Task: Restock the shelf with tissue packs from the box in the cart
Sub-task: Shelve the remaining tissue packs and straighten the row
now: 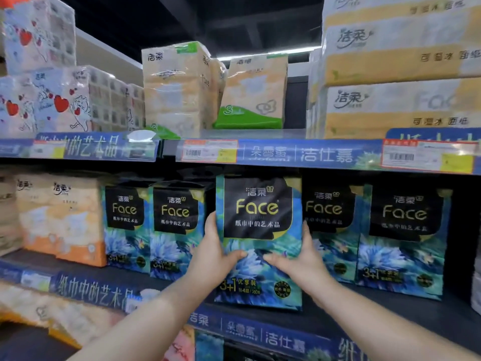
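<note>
Tissue pack sits at the shelf front, in the gap between neighbouring packs. Left hand and right hand clasp its sides, thumbs on its face. It looks light, soft and slick-wrapped, so a two-sided hold on the lower half should suit it.

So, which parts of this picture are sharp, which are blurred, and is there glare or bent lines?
Head view: the Face pack held between the left hand and right hand is sharpest; the yellow packs at upper right and heart-print packs at left are smeared; the shelf edge strip bows slightly, likely from the wide lens; plastic wrap on the beige packs shows soft glare.
</note>
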A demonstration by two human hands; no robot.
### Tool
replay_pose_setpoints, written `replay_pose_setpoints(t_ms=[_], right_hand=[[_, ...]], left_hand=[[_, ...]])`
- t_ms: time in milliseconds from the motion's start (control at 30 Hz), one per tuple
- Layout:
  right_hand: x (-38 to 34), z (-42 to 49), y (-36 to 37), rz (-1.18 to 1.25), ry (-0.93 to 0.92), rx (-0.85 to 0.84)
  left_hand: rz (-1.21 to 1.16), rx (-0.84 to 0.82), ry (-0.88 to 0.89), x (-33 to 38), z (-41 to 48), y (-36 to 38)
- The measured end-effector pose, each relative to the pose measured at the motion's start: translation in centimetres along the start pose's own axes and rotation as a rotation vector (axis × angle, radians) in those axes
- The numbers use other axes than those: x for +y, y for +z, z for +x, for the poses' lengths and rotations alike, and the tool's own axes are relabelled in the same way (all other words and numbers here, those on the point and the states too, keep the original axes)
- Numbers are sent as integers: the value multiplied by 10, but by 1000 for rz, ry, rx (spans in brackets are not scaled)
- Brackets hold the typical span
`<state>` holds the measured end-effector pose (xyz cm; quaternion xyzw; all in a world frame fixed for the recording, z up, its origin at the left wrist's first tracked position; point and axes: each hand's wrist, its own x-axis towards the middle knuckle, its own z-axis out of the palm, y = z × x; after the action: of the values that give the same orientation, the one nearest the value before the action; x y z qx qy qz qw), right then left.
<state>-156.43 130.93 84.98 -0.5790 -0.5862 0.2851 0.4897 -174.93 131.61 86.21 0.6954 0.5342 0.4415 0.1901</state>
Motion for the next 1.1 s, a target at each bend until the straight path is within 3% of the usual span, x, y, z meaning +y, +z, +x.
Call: replay_pose_setpoints(t_ms=[267,467,1100], right_hand=[[23,10,8,-53,-73,-125],[28,21,20,-96,-111,-86],[28,26,30,-134,-48,-106]], left_hand=[[40,-6,-38,-26,13,12],[301,144,61,-29,11,8],[414,40,38,-49,22,0]])
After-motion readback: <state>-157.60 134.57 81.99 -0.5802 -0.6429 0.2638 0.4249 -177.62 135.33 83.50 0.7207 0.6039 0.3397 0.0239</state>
